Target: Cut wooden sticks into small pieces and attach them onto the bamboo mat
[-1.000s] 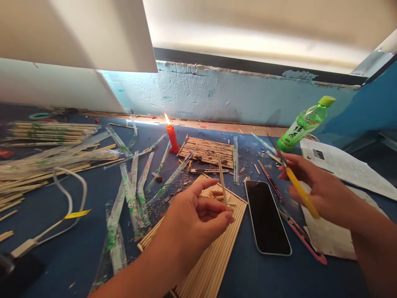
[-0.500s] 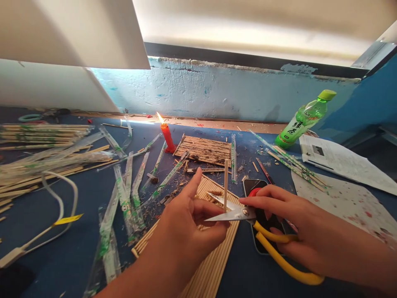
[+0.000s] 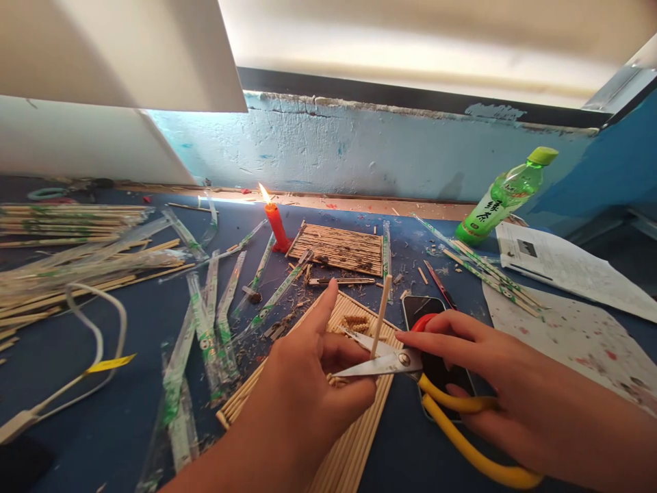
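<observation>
My left hand [image 3: 308, 383] pinches a thin wooden stick [image 3: 380, 311] between thumb and fingers and holds it nearly upright over a mat of glued sticks [image 3: 354, 438]. My right hand [image 3: 487, 370] grips yellow-handled scissors [image 3: 410, 370]. The scissor blades are parted and sit around the lower part of the stick, just above my left fingers. A black phone [image 3: 423, 307] lies on the blue table under my right hand and is mostly hidden by it.
A lit red candle [image 3: 276, 226] stands beyond the mat, beside a second, darker stick mat [image 3: 341, 248]. Wrapped chopsticks [image 3: 76, 226] and empty wrappers [image 3: 210, 322] cover the left. A green bottle [image 3: 506, 195], papers [image 3: 564, 270] and a white cable [image 3: 97, 329] also lie about.
My right hand brought the scissors in from the right and down to the stick. The blades now sit around the stick, which has tilted slightly to the right.
</observation>
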A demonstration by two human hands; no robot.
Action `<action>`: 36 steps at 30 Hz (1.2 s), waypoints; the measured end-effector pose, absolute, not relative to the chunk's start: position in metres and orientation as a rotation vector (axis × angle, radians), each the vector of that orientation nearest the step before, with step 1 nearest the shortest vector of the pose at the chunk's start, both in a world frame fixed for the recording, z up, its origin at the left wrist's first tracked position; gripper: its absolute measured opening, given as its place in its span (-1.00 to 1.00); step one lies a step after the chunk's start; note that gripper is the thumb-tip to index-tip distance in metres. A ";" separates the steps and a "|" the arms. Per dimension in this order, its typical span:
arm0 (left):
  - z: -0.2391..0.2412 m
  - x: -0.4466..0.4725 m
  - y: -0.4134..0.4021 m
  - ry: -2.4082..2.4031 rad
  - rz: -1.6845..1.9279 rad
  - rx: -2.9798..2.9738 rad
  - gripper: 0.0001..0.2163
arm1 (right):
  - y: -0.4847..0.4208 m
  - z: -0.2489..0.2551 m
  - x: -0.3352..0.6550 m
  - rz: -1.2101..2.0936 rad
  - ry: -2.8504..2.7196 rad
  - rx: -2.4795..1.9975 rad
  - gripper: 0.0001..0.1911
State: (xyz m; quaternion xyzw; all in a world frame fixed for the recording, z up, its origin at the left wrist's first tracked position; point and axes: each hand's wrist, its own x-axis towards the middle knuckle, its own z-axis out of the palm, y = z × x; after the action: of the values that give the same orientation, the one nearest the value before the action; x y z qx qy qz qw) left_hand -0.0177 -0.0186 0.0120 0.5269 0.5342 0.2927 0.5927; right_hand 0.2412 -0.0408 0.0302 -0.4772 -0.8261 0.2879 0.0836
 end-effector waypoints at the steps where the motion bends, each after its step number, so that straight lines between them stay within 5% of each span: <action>1: 0.012 -0.018 -0.019 1.245 0.677 1.235 0.07 | -0.041 0.030 0.241 0.851 -2.473 -1.426 0.07; 17: 0.011 -0.020 -0.020 1.273 0.668 1.253 0.04 | -0.046 0.027 0.238 0.739 -2.514 -1.441 0.04; 24: 0.014 -0.017 -0.019 1.272 0.683 1.299 0.01 | -0.041 0.036 0.232 1.002 -2.418 -1.502 0.06; 36: 0.010 -0.018 -0.021 1.294 0.707 1.355 -0.02 | -0.040 0.037 0.232 0.967 -2.307 -1.420 -0.22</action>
State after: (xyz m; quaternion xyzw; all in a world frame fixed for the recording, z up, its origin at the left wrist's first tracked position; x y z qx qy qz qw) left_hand -0.0184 -0.0207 0.0099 0.5699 0.5443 0.2971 0.5390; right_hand 0.2316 -0.0401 0.0366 -0.4894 -0.7950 0.3332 0.1321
